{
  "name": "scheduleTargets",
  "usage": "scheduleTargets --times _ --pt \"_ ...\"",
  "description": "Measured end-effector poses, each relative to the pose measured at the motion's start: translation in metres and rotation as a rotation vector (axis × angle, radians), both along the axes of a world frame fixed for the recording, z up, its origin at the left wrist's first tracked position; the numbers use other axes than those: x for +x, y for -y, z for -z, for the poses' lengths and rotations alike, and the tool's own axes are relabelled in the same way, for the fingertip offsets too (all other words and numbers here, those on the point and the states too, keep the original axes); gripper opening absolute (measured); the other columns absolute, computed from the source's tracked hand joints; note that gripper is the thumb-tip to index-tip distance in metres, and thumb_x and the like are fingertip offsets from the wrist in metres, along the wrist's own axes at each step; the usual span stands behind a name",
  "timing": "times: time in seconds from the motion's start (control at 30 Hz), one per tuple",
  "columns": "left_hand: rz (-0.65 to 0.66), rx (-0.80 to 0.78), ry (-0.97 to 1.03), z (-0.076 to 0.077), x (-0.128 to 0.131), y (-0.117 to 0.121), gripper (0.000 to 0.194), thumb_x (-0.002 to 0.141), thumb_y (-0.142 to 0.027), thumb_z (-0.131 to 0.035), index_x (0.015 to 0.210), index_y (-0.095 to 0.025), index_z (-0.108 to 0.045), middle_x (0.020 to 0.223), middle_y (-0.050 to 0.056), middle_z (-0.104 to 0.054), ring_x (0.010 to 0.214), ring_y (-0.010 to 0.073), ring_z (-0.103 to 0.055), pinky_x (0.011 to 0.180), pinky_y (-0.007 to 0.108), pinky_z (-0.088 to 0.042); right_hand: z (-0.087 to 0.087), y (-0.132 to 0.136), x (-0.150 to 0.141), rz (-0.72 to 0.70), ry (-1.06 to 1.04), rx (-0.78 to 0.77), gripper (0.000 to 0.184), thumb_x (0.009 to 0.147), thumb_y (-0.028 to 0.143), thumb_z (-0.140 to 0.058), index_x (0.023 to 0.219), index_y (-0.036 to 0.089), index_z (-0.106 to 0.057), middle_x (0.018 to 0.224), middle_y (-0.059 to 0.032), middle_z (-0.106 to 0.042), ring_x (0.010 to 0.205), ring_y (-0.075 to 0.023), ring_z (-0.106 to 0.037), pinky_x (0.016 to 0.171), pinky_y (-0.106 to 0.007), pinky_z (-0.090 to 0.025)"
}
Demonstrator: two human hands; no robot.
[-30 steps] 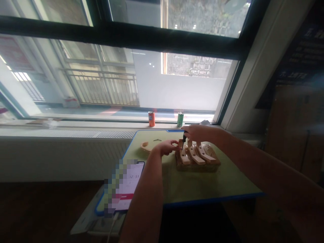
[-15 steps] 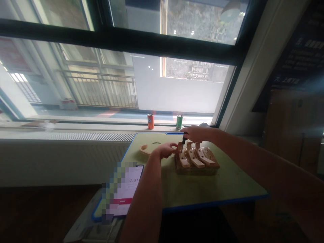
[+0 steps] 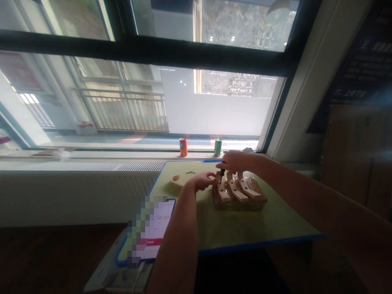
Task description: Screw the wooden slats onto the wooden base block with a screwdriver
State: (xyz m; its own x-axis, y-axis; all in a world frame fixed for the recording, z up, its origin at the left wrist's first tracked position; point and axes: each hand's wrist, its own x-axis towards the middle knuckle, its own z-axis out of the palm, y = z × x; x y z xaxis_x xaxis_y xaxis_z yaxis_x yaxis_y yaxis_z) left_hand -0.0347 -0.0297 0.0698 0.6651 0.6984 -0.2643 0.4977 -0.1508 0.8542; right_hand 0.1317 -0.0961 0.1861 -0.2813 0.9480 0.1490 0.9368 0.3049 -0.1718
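On the table, a brown block-like base [image 3: 240, 206] carries three curved pale wooden pieces with dark holes. My right hand [image 3: 234, 161] is closed around the dark handle of a screwdriver [image 3: 222, 173], held upright with its tip down at the leftmost wooden piece [image 3: 223, 194]. From the left, my left hand [image 3: 204, 180] has its fingers pinched on the upper part of that same piece. The middle wooden piece [image 3: 238, 193] and the right wooden piece [image 3: 249, 189] lie beside it. Small bits, too small to name, dot the base's right side.
A spoon-like curved wooden part [image 3: 176, 179] and a thin dark V-shaped item [image 3: 190, 172] lie at the table's back left. A phone [image 3: 156, 228] rests at the left edge of the green table [image 3: 239, 230]. A red can [image 3: 183, 147] and a green can [image 3: 217, 147] stand on the windowsill.
My right hand has shifted slightly and its grip on the screwdriver's handle has turned a little. The screwdriver stands more upright. My left hand stays at the leftmost piece.
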Motion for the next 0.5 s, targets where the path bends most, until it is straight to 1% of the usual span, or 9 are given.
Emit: scheduleTargets --times 0.07,0.1,0.17,0.23,0.27,0.3,0.33,0.43,0.5 --pt "-0.012 0.008 0.006 0.001 0.001 0.000 0.059 0.061 -0.052 -0.067 0.112 -0.025 -0.054 0.081 0.000 -0.055 0.053 0.0054 -0.034 0.045 0.018 -0.025 -0.001 0.002 -0.005 0.061 0.119 0.008 0.058 0.077 0.064 -0.044 0.072 0.012 -0.068 0.060 -0.0112 -0.062 0.062 -0.0220 -0.060 0.057 -0.031 -0.041" --pt "-0.018 0.012 0.007 0.002 0.002 0.000 0.059 0.061 -0.052 -0.067 0.112 -0.025 -0.055 0.080 0.000 -0.055 0.052 0.0054 -0.034 0.045 0.019 -0.025 -0.001 0.004 -0.007 0.088 0.168 0.018 0.061 0.079 0.064 -0.040 0.074 0.011 -0.068 0.064 -0.0126 -0.063 0.064 -0.0225 -0.060 0.057 -0.030 -0.040" --pt "-0.025 0.013 0.000 0.002 0.003 0.000 0.059 0.062 -0.052 -0.067 0.112 -0.025 -0.055 0.077 0.000 -0.054 0.052 0.0054 -0.033 0.045 0.019 -0.024 -0.001 0.006 -0.008 0.090 0.208 0.030 0.056 0.083 0.058 -0.038 0.089 0.012 -0.068 0.076 -0.0128 -0.066 0.066 -0.0204 -0.060 0.057 -0.028 -0.039" --pt "-0.019 0.010 -0.005 0.001 0.003 0.000 0.059 0.061 -0.052 -0.067 0.112 -0.025 -0.055 0.074 -0.001 -0.053 0.052 0.0056 -0.033 0.045 0.019 -0.024 -0.001 0.009 -0.004 0.012 0.186 0.012 0.045 0.085 0.049 -0.041 0.106 0.016 -0.063 0.085 -0.0098 -0.067 0.066 -0.0163 -0.060 0.056 -0.024 -0.038" --pt "-0.014 0.006 -0.005 0.000 0.002 0.001 0.059 0.061 -0.052 -0.067 0.112 -0.024 -0.055 0.072 -0.001 -0.053 0.052 0.0057 -0.033 0.045 0.019 -0.024 -0.001 0.009 -0.001 -0.032 0.187 -0.003 0.041 0.085 0.045 -0.042 0.109 0.017 -0.061 0.087 -0.0081 -0.068 0.066 -0.0147 -0.059 0.055 -0.023 -0.037" --pt "-0.009 0.002 -0.003 -0.001 0.002 0.002 0.059 0.062 -0.052 -0.067 0.111 -0.023 -0.055 0.070 -0.001 -0.051 0.051 0.0056 -0.032 0.045 0.019 -0.023 0.000 0.009 0.001 -0.068 0.199 -0.021 0.039 0.086 0.044 -0.042 0.106 0.018 -0.063 0.085 -0.0071 -0.068 0.064 -0.0138 -0.058 0.054 -0.022 -0.036" --pt "-0.008 -0.003 -0.002 -0.002 0.002 0.003 0.058 0.062 -0.052 -0.067 0.111 -0.023 -0.055 0.068 -0.002 -0.050 0.050 0.0055 -0.031 0.045 0.019 -0.022 0.000 0.008 0.004 -0.082 0.220 -0.039 0.041 0.086 0.045 -0.041 0.099 0.016 -0.066 0.080 -0.0075 -0.068 0.062 -0.0140 -0.057 0.053 -0.023 -0.036" --pt "-0.026 0.002 -0.015 -0.006 0.004 0.006 0.060 0.062 -0.052 -0.067 0.112 -0.021 -0.055 0.066 -0.002 -0.049 0.049 0.0053 -0.030 0.044 0.019 -0.021 -0.002 0.005 0.008 0.001 0.288 -0.033 0.058 0.082 0.059 -0.038 0.070 0.011 -0.068 0.062 -0.0099 -0.063 0.056 -0.0167 -0.056 0.052 -0.026 -0.035" --pt "-0.046 0.028 -0.039 -0.008 0.005 0.008 0.063 0.061 -0.052 -0.068 0.114 -0.022 -0.054 0.072 -0.001 -0.053 0.051 0.0056 -0.034 0.045 0.019 -0.023 -0.004 0.006 0.012 0.062 0.291 0.021 0.064 0.080 0.065 -0.037 0.065 0.010 -0.066 0.060 -0.0105 -0.061 0.056 -0.0178 -0.056 0.052 -0.027 -0.035"
